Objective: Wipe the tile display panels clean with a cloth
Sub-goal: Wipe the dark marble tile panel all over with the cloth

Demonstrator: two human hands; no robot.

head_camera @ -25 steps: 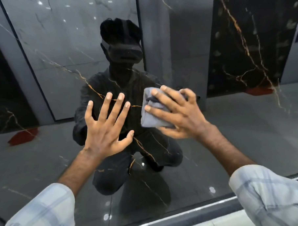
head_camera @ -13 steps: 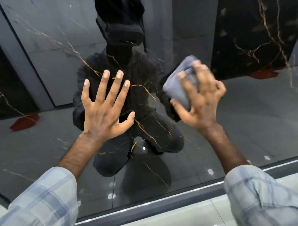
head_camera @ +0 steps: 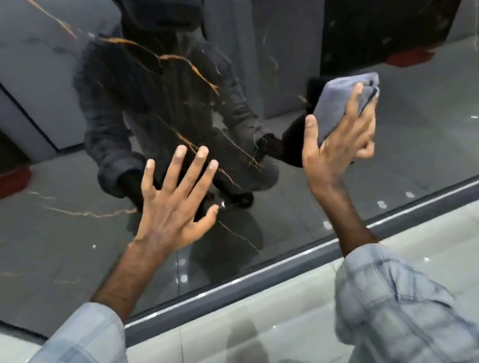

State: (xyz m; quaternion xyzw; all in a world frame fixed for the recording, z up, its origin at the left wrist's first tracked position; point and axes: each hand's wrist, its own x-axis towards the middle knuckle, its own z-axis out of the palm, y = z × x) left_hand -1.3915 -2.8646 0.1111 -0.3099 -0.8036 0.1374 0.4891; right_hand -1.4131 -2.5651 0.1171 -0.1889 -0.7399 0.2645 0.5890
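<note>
A glossy dark marble tile panel (head_camera: pixel 262 144) with orange veins fills most of the head view and mirrors a crouching person. My left hand (head_camera: pixel 171 203) lies flat on it with fingers spread, low and left of centre. My right hand (head_camera: pixel 341 139) presses a folded grey cloth (head_camera: pixel 338 103) against the panel at the upper right; the cloth's lower part is hidden under my palm.
A grey metal frame strip (head_camera: pixel 256 283) runs diagonally along the panel's bottom edge. Below it lies pale grey floor tile (head_camera: pixel 267 333). The panel reflects other dark and grey display panels and red marks on the floor behind me.
My right hand has swept the cloth from the panel's centre up and to the right. My left hand stays flat on the panel. The view has tilted downward.
</note>
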